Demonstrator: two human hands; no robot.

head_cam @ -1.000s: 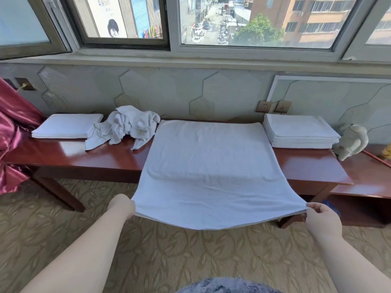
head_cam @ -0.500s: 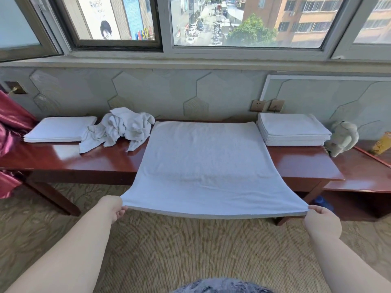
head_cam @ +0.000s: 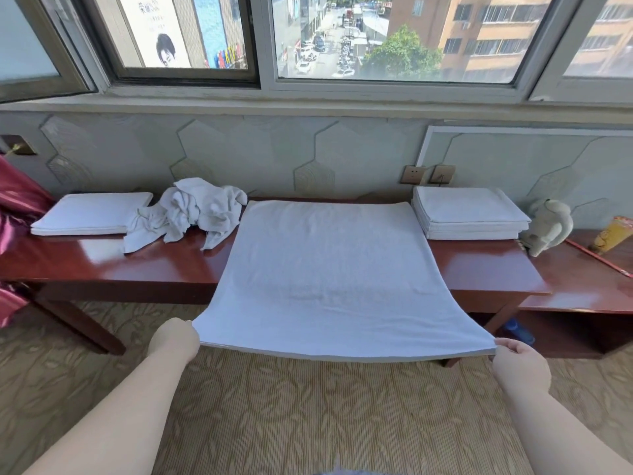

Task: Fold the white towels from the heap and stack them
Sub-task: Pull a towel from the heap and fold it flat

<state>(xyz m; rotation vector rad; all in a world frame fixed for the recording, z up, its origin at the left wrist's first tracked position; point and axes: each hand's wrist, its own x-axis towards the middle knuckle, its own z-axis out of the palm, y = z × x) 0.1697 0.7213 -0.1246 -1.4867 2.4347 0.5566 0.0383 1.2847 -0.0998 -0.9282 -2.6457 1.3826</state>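
Head view. Holds white towel (head_cam: 329, 269) by its two near corners, left hand (head_cam: 176, 341) gripping the left one, right hand (head_cam: 519, 365) pinching the right, well apart. Rests far half flat on wooden table (head_cam: 154, 265), lifts near half beyond the edge. Notes crumpled heap (head_cam: 191, 210) just left, folded stack (head_cam: 469, 214) just right, second folded pile (head_cam: 90, 214) far left.

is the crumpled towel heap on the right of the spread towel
No, the heap lies left of the spread towel, beside a flat folded towel.
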